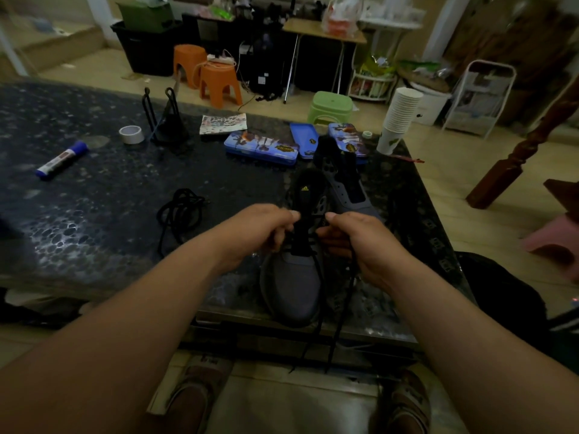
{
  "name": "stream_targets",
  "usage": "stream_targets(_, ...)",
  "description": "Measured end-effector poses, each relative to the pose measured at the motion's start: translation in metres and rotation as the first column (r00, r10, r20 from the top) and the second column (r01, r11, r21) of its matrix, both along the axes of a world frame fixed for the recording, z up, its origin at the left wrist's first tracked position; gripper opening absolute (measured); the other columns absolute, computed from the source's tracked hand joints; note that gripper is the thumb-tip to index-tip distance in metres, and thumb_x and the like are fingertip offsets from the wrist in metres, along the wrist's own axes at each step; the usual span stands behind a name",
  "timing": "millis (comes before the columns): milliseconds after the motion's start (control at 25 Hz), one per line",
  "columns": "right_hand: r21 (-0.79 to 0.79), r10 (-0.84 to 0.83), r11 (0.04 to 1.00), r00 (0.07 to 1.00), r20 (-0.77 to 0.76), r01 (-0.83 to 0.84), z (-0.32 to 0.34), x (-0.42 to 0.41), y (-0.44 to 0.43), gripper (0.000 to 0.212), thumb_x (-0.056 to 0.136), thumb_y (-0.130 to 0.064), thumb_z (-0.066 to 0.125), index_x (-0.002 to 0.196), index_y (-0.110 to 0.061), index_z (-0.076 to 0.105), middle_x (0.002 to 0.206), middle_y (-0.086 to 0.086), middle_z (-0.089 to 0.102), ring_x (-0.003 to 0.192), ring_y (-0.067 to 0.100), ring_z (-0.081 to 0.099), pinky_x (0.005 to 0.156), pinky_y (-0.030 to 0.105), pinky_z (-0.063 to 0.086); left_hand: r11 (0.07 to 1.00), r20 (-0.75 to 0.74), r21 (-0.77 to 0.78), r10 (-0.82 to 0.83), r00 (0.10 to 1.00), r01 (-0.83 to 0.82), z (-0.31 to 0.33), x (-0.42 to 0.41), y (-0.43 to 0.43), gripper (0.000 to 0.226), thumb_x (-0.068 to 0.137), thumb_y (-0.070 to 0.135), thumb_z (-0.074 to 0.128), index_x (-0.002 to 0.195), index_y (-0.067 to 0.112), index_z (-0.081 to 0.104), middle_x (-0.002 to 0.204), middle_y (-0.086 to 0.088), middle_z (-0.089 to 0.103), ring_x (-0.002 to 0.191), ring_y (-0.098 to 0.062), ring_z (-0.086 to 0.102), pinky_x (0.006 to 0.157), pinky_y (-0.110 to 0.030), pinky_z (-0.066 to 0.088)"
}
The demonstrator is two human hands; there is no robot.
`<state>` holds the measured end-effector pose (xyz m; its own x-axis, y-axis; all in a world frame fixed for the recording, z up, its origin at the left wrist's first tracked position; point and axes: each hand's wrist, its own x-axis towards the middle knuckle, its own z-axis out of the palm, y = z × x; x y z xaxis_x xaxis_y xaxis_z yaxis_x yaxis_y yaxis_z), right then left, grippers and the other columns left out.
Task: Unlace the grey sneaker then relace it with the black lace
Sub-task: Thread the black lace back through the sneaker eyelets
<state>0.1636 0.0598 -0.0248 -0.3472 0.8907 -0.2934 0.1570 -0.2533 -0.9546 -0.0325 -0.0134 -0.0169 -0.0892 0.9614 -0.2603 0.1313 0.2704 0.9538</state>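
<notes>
Careful, the sneaker (291,283) sits right at the near edge of the surface (94,214), toe toward them, and a hard tug could drag it off. Uneven pulls would leave lopsided ends. The left hand (263,233) and right hand (354,239) each have a closed grip, pinching the lace (344,296) by the eyelets. Grey upper, dark tongue, two loose ends dangling past the edge.
</notes>
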Motion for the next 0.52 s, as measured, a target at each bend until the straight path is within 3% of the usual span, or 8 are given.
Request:
stream_targets(80,-0.005,0.002,1.0,1.0,0.031,-0.002,0.003,-0.001,0.0,0.015,0.101,-0.026,0.063,0.098,-0.011,0.065,0.091,0.008,0.077,0.09,0.025,0.073,0.097,0.046,0.055,1.0,-0.066,0.005,-0.028,0.997,0.028,-0.001,0.007,-0.003,0.031,0.102,0.031,0.061,0.077,0.014,0.067,0.067,-0.003,0.059,0.074,-0.022,0.052,0.069,-0.032,0.041)
stream_targets(200,-0.069,-0.01,0.998,0.999,0.042,0.013,0.008,0.0,0.0,0.014,0.101,-0.028,0.063,0.099,-0.014,0.067,0.086,0.004,0.078,0.085,0.022,0.073,0.091,0.042,0.056,0.991,0.308,0.086,0.076,0.948,-0.107,0.008,-0.004,-0.007,0.037,0.095,0.017,0.055,0.059,0.016,0.054,0.079,-0.007,0.065,0.09,-0.022,0.061,0.093,-0.04,0.048)
stream_targets(280,-0.101,-0.02,0.995,0.999,0.048,0.025,0.01,0.0,-0.001,0.014,0.102,-0.027,0.062,0.101,-0.015,0.068,0.084,0.003,0.078,0.083,0.02,0.074,0.084,0.037,0.057,0.985,0.451,0.076,0.105,0.886,-0.155,0.013,-0.012,-0.013,0.033,0.093,0.02,0.055,0.061,0.014,0.052,0.07,-0.009,0.055,0.076,-0.021,0.063,0.096,-0.041,0.05)
stream_targets(320,-0.106,-0.022,0.994,0.998,0.054,0.028,0.011,-0.001,-0.002,0.014,0.102,-0.027,0.062,0.102,-0.014,0.068,0.083,0.004,0.077,0.082,0.019,0.074,0.081,0.035,0.056,0.989,0.349,0.051,0.112,0.93,-0.138,0.013,-0.015,-0.015,0.035,0.098,0.025,0.056,0.065,0.012,0.056,0.062,-0.007,0.052,0.066,-0.019,0.062,0.088,-0.036,0.051)
stream_targets(400,-0.101,-0.022,0.994,0.997,0.075,0.029,0.014,-0.002,-0.004,0.016,0.102,-0.027,0.062,0.104,-0.013,0.068,0.085,0.005,0.077,0.082,0.019,0.074,0.079,0.034,0.057,0.998,-0.025,0.044,0.044,0.999,-0.043,0.012,-0.014,-0.021,0.039,0.103,0.034,0.059,0.074,0.009,0.065,0.056,-0.001,0.054,0.062,-0.015,0.057,0.066,-0.024,0.045)
stream_targets(440,-0.098,-0.023,0.995,0.996,0.087,0.031,0.015,-0.002,-0.005,0.017,0.102,-0.028,0.062,0.105,-0.012,0.068,0.088,0.006,0.077,0.083,0.02,0.074,0.079,0.034,0.057,0.996,-0.079,0.081,0.048,0.996,-0.042,0.013,-0.012,-0.023,0.036,0.103,0.032,0.06,0.076,0.008,0.067,0.06,0.0,0.056,0.066,-0.014,0.055,0.062,-0.02,0.043)
stream_targets(480,-0.092,-0.025,0.995,0.994,0.104,0.035,0.017,-0.002,-0.006,0.018,0.102,-0.028,0.062,0.105,-0.011,0.069,0.091,0.007,0.077,0.085,0.02,0.074,0.077,0.033,0.057,0.99,-0.016,0.116,0.084,0.996,-0.081,0.014,-0.013,-0.025,0.033,0.103,0.026,0.059,0.077,0.007,0.068,0.064,-0.001,0.056,0.071,-0.013,0.053,0.064,-0.018,0.043)
stream_targets(520,-0.086,-0.028,0.996,0.992,0.122,0.038,0.017,-0.002,-0.007,0.019,0.102,-0.029,0.062,0.104,-0.011,0.069,0.094,0.009,0.077,0.087,0.02,0.074,0.075,0.033,0.057,0.977,0.157,0.129,0.148,0.977,-0.168,0.018,-0.016,-0.025,0.032,0.101,0.017,0.056,0.074,0.005,0.068,0.066,-0.002,0.054,0.076,-0.014,0.053,0.071,-0.018,0.045)
